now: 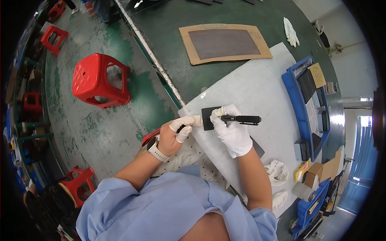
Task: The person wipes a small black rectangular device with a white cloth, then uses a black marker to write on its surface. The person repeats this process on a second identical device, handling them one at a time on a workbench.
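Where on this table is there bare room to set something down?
The white sheet is bare between the right hand, the cardboard and the long blue tray; so is the green tabletop between the cardboard and the pale table edge. Crowded: the lower right, with crumpled white cloth, a brown box and a clear jar.

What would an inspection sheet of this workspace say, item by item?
Surface: white sheet over part of a green table.
Job's things: dark flat piece on the sheet; black pen above it.
Clutter: cardboard bearing a dark panel; loose white glove; filled blue tray.
Hands: left hand pinches a small dark item; gloved right hand grips the pen.
Cables: nothing seen for certain.
Surroundings: red stools on a worn floor.
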Demonstrator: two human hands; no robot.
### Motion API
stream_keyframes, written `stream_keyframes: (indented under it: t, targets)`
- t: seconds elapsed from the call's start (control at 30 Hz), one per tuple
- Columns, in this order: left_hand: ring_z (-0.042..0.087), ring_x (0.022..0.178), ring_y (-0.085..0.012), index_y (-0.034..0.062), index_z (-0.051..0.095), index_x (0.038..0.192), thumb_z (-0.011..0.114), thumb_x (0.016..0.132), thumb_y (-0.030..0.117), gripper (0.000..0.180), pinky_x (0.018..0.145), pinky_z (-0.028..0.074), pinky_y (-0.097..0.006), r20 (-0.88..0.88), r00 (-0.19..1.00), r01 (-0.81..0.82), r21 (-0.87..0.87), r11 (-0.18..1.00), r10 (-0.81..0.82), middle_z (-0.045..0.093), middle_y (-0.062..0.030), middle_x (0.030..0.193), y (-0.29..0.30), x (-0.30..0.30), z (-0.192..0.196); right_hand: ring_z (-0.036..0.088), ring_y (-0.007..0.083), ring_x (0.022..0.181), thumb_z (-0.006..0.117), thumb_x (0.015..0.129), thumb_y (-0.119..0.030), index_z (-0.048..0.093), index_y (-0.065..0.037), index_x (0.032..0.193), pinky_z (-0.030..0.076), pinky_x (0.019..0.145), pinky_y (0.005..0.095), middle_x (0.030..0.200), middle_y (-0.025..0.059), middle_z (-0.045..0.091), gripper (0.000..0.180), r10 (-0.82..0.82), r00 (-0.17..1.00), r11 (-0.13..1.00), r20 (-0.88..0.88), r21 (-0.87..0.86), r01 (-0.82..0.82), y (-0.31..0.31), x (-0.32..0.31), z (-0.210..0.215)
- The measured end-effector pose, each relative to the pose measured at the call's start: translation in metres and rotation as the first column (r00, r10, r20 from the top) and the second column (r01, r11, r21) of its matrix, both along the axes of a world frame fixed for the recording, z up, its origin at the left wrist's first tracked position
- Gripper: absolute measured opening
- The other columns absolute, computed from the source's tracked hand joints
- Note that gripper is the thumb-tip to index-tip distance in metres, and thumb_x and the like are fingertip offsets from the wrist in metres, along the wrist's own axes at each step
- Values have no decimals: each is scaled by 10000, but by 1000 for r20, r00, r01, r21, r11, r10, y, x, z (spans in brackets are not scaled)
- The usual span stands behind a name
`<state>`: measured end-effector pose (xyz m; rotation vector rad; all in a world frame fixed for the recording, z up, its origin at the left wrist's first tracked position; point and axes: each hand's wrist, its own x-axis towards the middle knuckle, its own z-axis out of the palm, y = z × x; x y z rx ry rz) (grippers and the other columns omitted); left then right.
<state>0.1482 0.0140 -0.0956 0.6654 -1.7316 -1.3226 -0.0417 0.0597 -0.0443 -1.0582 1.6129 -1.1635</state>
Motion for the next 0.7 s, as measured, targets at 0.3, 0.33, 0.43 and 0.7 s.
stream_keyframes:
  t: [0.3, 0.33, 0.43, 0.7]
  targets:
    - [563, 584, -84, 19, 563, 1098, 504, 959, 247, 274, 527, 477, -231, -24, 1000, -20, -57, 998, 19, 665, -103, 926, -2, -3, 0, 598, 152, 746, 649, 794, -87, 569, -30, 875, 488, 666, 293, 841, 95, 627, 127, 0, 1000, 1000, -8, -25, 0, -1, 0, 0]
    - [564, 585, -85, 19, 564, 1098, 503, 959, 247, 274, 528, 478, -231, -23, 1000, -21, -58, 998, 20, 665, -103, 927, -2, -3, -1, 599, 152, 749, 649, 793, -85, 568, -31, 872, 488, 667, 294, 845, 97, 627, 125, 4, 1000, 1000, -18, -2, -4, -1, 0, 1]
    - [567, 589, -86, 18, 565, 1097, 503, 959, 247, 274, 531, 479, -233, -42, 999, -16, -52, 999, 14, 666, -104, 931, -3, -4, 1, 599, 151, 756, 654, 790, -84, 564, -35, 864, 487, 669, 293, 853, 100, 624, 127, -11, 1000, 999, -27, -42, 10, 0, 2, -1]
    - [596, 715, -145, 3, 558, 1096, 507, 957, 216, 260, 643, 488, -273, -36, 999, 3, -29, 1000, -4, 660, -132, 985, -2, -2, 0, 582, 142, 743, 659, 796, -95, 559, -35, 865, 478, 660, 289, 844, 88, 617, 135, -50, 996, 998, 69, 38, 48, -1, 3, 5]
